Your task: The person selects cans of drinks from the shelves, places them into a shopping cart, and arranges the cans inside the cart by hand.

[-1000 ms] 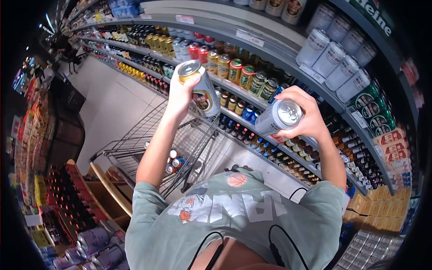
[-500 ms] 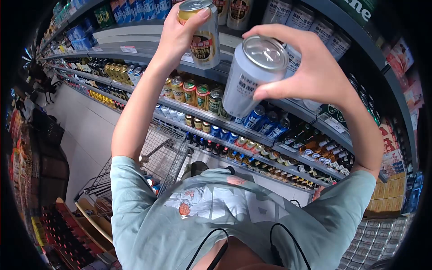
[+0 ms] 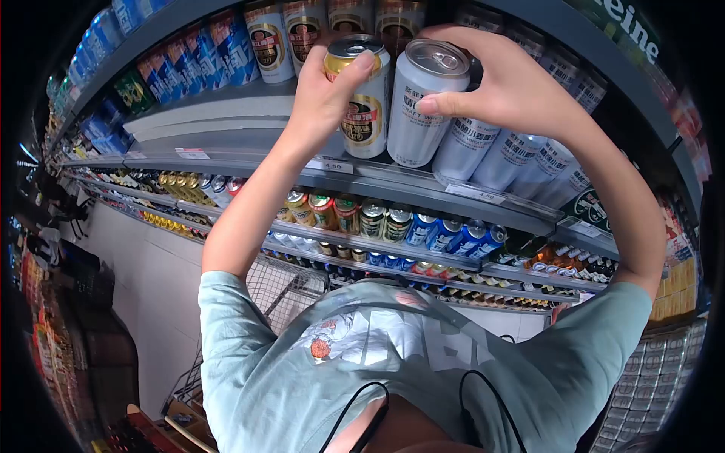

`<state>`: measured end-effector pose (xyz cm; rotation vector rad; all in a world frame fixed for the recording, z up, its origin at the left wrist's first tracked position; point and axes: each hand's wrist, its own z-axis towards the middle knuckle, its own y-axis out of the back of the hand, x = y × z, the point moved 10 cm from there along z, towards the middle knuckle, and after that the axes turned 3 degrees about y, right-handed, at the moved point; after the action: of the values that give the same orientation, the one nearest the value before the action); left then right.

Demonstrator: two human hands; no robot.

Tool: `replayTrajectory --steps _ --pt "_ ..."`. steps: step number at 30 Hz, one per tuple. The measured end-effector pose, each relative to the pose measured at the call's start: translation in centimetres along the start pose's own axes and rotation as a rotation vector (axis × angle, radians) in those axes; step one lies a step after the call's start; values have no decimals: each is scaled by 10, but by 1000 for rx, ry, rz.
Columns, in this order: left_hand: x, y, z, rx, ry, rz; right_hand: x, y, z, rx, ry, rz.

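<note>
My left hand (image 3: 326,94) is wrapped round a gold-and-white beer can (image 3: 368,113) with a dark round label, thumb near its top rim. My right hand (image 3: 502,79) grips a white beer can (image 3: 420,124) with dark lettering, thumb on its front and fingers behind. Both cans stand upright side by side at the front edge of the upper shelf (image 3: 249,162). Whether their bases rest on it I cannot tell for certain. Matching white cans (image 3: 467,147) stand to the right, and gold-and-white cans (image 3: 268,41) are in a row behind.
Blue-and-white cans (image 3: 200,60) fill the upper shelf's left part. Lower shelves hold coloured cans (image 3: 321,211) and bottles. A wire shopping cart (image 3: 279,291) is below, left of my body. A price tag (image 3: 474,193) sits on the shelf edge.
Both hands have carried their cans to the front of the upper shelf. The white can has moved back, away from my body, and now stands beside the gold-and-white one.
</note>
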<state>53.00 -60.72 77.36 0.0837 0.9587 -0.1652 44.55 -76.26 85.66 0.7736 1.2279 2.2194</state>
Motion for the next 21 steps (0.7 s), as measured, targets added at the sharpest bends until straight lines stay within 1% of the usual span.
replayTrajectory --steps 1,2,3,5,7,9,10,11,13,17,18,20,21 --pt "12 0 0 17 39 38 -5 -4 1 -49 43 -21" --pt "20 -2 0 7 46 13 -7 -6 1 -99 85 -42" --pt "23 -5 1 23 44 6 -12 -9 2 -107 70 -50" --pt "29 -10 2 10 42 -46 -22 -27 4 33 33 -39" --pt "33 -18 2 55 58 -101 -30 -32 3 52 6 -30" --pt "41 -23 4 80 45 -90 -48 -45 -1 246 -255 -92" --pt "40 -25 3 88 2 -113 -50 -46 -2 256 -277 -78" --pt "42 -26 2 92 0 -126 -54 -48 -3 259 -286 -89" --pt "42 -28 0 109 25 -98 -50 -44 -2 180 -202 -95" --pt "42 -31 -4 107 55 -149 -46 -40 -1 233 -212 -94" --pt "42 -29 -2 101 57 -155 -46 -43 0 281 -212 -64" --pt "43 -28 -2 131 46 -13 -49 -50 1 338 -212 -25" --pt "46 -26 -2 126 53 -12 -53 -50 1 324 -215 -43"
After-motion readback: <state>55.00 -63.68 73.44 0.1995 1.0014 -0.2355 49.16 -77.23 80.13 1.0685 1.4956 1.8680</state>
